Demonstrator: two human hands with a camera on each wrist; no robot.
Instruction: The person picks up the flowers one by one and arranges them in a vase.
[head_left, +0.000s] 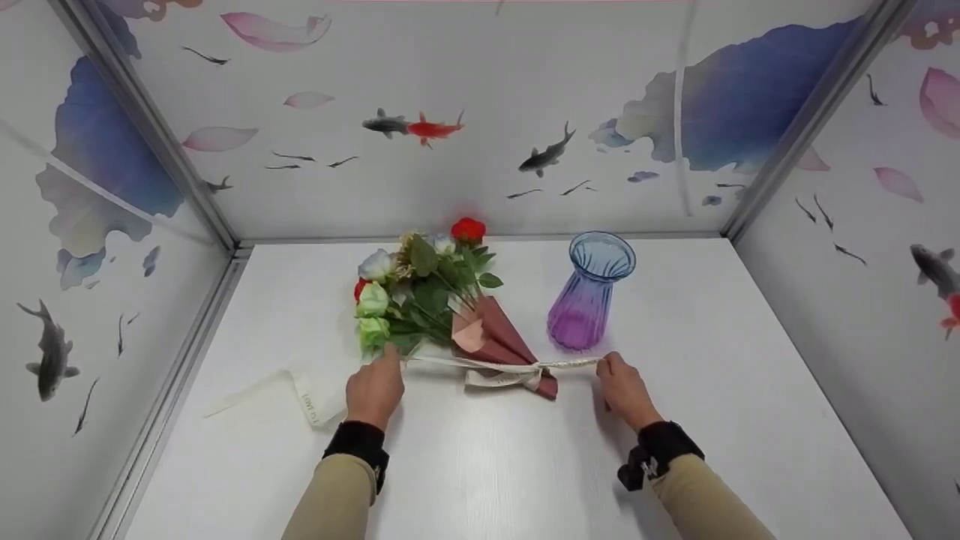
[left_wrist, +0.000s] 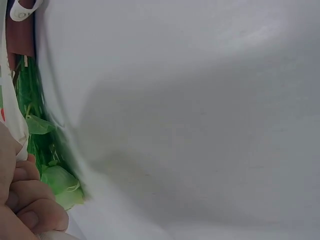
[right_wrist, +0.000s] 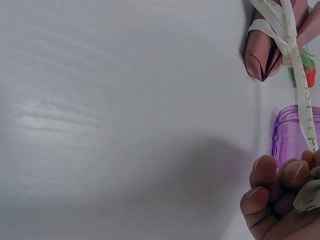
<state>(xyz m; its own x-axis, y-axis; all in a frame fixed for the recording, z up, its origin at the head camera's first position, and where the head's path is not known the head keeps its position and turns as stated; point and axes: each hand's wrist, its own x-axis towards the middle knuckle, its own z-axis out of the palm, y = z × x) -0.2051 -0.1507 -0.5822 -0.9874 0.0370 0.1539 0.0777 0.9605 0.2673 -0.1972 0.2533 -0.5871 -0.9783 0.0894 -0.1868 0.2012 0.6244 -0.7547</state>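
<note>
A bouquet of artificial flowers (head_left: 431, 289), with red, pale blue and green blooms, lies on the table, its stems in dark pink wrapping paper (head_left: 504, 330). A white printed ribbon (head_left: 517, 367) goes round the narrow end of the paper and is stretched sideways between both hands. My left hand (head_left: 375, 390), beside the green blooms, grips one length of ribbon; in the left wrist view its fingers (left_wrist: 37, 205) are curled round it. On the other side my right hand (head_left: 624, 390) pinches the other length, with ribbon also showing inside its curled fingers (right_wrist: 265, 172).
A ribbed glass vase (head_left: 589, 292), blue above and purple below, stands right of the bouquet, just beyond the right hand. The left hand's ribbon tail (head_left: 300, 397) trails over the white table (head_left: 480, 480). Printed panels (head_left: 480, 180) enclose the back and sides.
</note>
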